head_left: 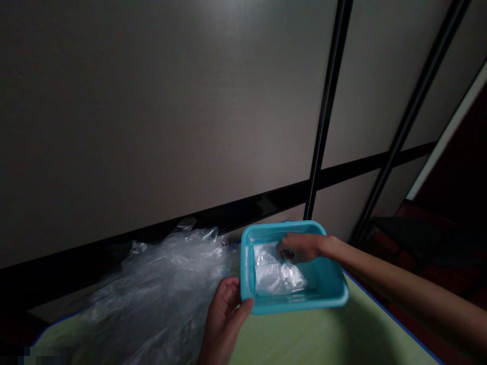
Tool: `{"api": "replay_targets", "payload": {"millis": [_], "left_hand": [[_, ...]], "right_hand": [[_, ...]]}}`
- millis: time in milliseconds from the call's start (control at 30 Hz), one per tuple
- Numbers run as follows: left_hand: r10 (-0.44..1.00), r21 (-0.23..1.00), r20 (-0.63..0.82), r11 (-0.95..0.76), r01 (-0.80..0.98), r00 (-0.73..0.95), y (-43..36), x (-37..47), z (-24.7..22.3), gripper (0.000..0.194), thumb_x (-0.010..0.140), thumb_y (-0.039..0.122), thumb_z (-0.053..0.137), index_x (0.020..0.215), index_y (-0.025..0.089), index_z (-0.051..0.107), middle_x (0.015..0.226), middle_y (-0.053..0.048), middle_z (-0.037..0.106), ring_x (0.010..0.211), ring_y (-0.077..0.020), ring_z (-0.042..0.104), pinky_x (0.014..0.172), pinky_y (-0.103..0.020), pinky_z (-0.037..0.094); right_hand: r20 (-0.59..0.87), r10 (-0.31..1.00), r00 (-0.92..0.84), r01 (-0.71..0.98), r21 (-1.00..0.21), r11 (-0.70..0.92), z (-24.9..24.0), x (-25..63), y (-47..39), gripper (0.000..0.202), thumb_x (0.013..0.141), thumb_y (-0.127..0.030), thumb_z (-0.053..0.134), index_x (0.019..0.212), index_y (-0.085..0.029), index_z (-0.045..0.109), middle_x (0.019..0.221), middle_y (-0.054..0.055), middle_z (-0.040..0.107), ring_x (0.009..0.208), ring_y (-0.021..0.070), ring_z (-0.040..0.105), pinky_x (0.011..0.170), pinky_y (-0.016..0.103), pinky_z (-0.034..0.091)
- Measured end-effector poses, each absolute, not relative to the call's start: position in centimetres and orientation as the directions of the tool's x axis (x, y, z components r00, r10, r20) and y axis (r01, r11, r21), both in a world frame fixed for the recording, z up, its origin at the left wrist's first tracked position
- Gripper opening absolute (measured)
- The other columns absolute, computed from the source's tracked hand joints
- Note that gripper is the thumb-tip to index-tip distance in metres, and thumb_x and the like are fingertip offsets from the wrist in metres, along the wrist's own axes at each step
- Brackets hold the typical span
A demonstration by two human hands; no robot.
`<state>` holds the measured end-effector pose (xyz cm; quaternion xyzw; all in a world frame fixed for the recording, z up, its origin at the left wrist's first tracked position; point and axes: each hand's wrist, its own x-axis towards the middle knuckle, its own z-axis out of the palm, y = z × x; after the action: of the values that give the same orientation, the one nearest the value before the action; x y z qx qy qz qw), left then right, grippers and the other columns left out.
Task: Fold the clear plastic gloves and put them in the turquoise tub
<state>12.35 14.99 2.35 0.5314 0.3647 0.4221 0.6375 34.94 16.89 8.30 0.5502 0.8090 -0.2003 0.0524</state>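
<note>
A turquoise plastic basin (335, 284), rectangular with rounded corners, is tilted toward me over the green surface. My left hand (228, 309) grips its near left corner, thumb over the rim and fingers against the outer side. Inside the basin lies folded clear plastic (279, 276), shiny and thin. My right hand (299, 247) reaches in over the far rim side, its fingers curled and pinched at the upper edge of that plastic. The fingertips are partly in shadow.
A big loose heap of clear plastic bags (160, 289) lies left of the basin. Green cloth with a blue edge (274, 339) covers the surface below. Grey wardrobe doors (171, 111) with black strips stand close behind. Dark items (426, 243) lie on the reddish floor at right.
</note>
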Motion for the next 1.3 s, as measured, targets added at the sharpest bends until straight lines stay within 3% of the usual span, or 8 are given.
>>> {"api": "replay_targets", "payload": {"millis": [167,400,633,733,867,967,1300], "left_hand": [[0.935,0.985,-0.006,0.066,-0.157,0.354,14.8,12.4,2.5,0.024,0.059,0.028,0.067,0.078,0.019,0.054,0.07,-0.001,0.06,0.068,-0.0188,0.056,0.06,-0.024,0.041],[0.955,0.985,-0.031,0.08,-0.156,0.294,14.6,12.8,2.4,0.025,0.057,0.028,0.066,0.077,0.019,0.054,0.068,0.0,0.061,0.065,-0.0181,0.056,0.058,-0.023,0.04],[0.953,0.984,-0.005,0.059,-0.17,0.303,14.6,12.8,2.5,0.023,0.059,0.027,0.065,0.078,0.019,0.054,0.072,-0.001,0.06,0.066,-0.0173,0.055,0.06,-0.023,0.039],[0.944,0.986,-0.037,0.087,-0.14,0.328,14.8,12.8,2.8,0.023,0.062,0.026,0.063,0.081,0.019,0.053,0.074,0.0,0.059,0.069,-0.0165,0.055,0.061,-0.022,0.04],[0.952,0.985,-0.053,0.1,-0.141,0.301,15.2,13.2,2.7,0.023,0.062,0.028,0.063,0.08,0.019,0.053,0.072,0.0,0.059,0.063,-0.015,0.055,0.056,-0.021,0.039],[0.955,0.983,-0.04,0.09,-0.159,0.294,15.5,13.5,2.7,0.021,0.062,0.028,0.063,0.079,0.019,0.053,0.072,0.0,0.059,0.064,-0.0151,0.056,0.057,-0.022,0.039],[0.955,0.963,-0.036,0.113,-0.246,0.296,17.1,14.4,1.8,0.026,0.06,0.028,0.065,0.079,0.016,0.052,0.071,0.0,0.057,0.063,-0.0141,0.056,0.056,-0.022,0.043]], "right_hand": [[-0.316,0.854,-0.414,0.898,-0.294,0.327,7.9,35.1,16.9,0.026,0.06,0.0,0.058,0.081,-0.014,0.063,0.067,-0.001,0.058,0.06,0.0124,0.052,0.053,0.02,0.036],[-0.24,0.881,-0.408,0.892,-0.308,0.33,10.2,35.3,16.1,0.031,0.062,0.006,0.047,0.084,-0.012,0.061,0.078,0.004,0.061,0.072,0.0149,0.055,0.064,0.023,0.039],[-0.292,0.844,-0.449,0.874,-0.337,0.349,9.2,35.3,15.6,0.041,0.056,0.011,0.042,0.084,-0.01,0.063,0.072,0.004,0.064,0.065,0.015,0.058,0.055,0.021,0.041],[-0.217,0.869,-0.445,0.871,-0.33,0.364,9.4,35.4,14.9,0.036,0.065,0.007,0.043,0.09,-0.01,0.062,0.083,0.008,0.065,0.074,0.0177,0.059,0.062,0.024,0.042],[-0.063,0.892,-0.447,0.848,-0.347,0.4,10.9,35.0,12.2,0.024,0.085,-0.01,0.039,0.099,-0.014,0.058,0.097,0.008,0.062,0.088,0.0179,0.056,0.076,0.027,0.041],[0.041,0.907,-0.42,0.835,-0.374,0.404,11.1,34.1,9.7,0.018,0.086,-0.02,0.046,0.099,-0.018,0.058,0.093,0.005,0.062,0.084,0.0177,0.057,0.073,0.027,0.042],[0.192,0.944,-0.269,0.884,-0.339,0.321,8.9,32.1,7.9,0.021,0.086,-0.015,0.043,0.084,-0.018,0.064,0.083,0.004,0.063,0.076,0.0168,0.059,0.067,0.026,0.043]]}}
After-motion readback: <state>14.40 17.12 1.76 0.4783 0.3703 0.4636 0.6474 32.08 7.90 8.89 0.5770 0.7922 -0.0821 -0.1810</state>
